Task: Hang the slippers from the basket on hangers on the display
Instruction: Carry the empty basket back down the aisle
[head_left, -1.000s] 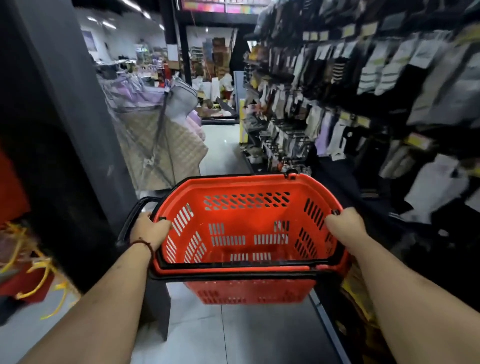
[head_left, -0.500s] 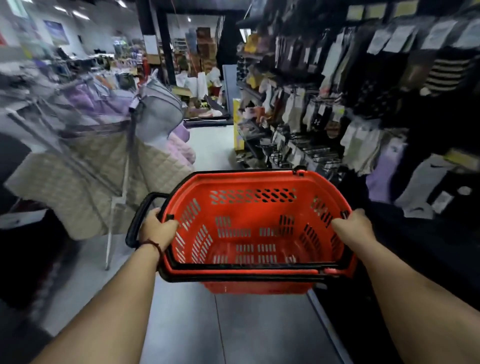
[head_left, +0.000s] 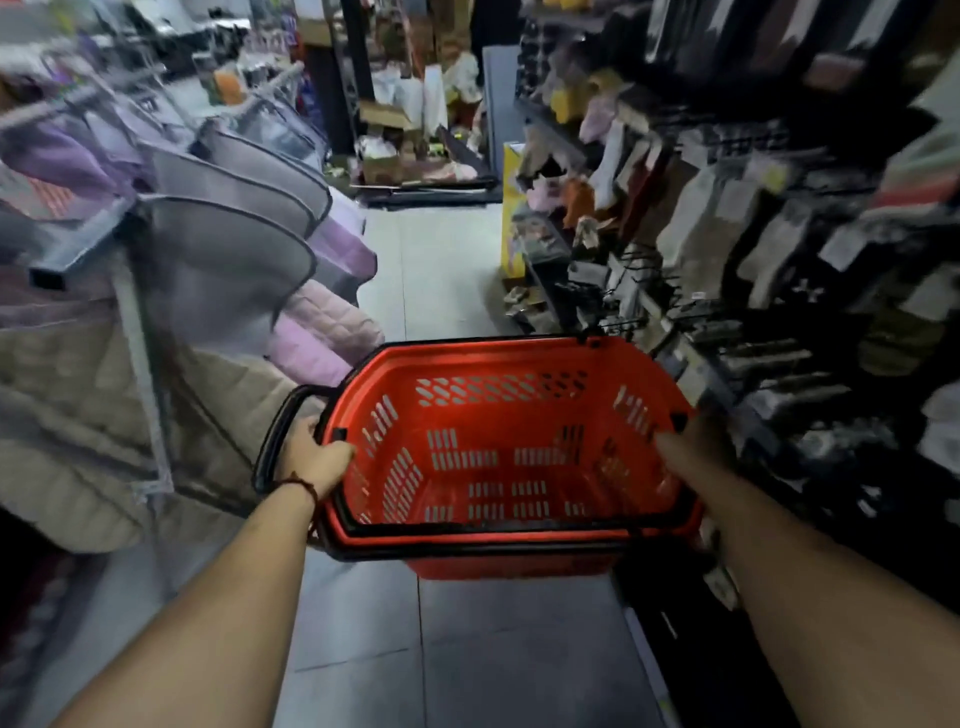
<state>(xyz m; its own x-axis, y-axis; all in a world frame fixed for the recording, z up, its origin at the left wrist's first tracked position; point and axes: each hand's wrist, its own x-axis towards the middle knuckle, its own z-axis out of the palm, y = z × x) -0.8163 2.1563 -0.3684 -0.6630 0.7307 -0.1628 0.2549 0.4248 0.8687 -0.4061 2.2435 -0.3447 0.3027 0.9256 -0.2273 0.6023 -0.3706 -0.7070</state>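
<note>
Red, black-rimmed plastic shopping basket (head_left: 467, 364) with slotted walls: hung upright and level over the grey tiled floor (head_left: 467, 649), open top up, clasped at either end by left hand (head_left: 317, 457) and right hand (head_left: 691, 441).

a shop aisle (head_left: 431, 270) between a rack of quilted coats (head_left: 78, 415) and a wall of socks (head_left: 727, 234)
</note>
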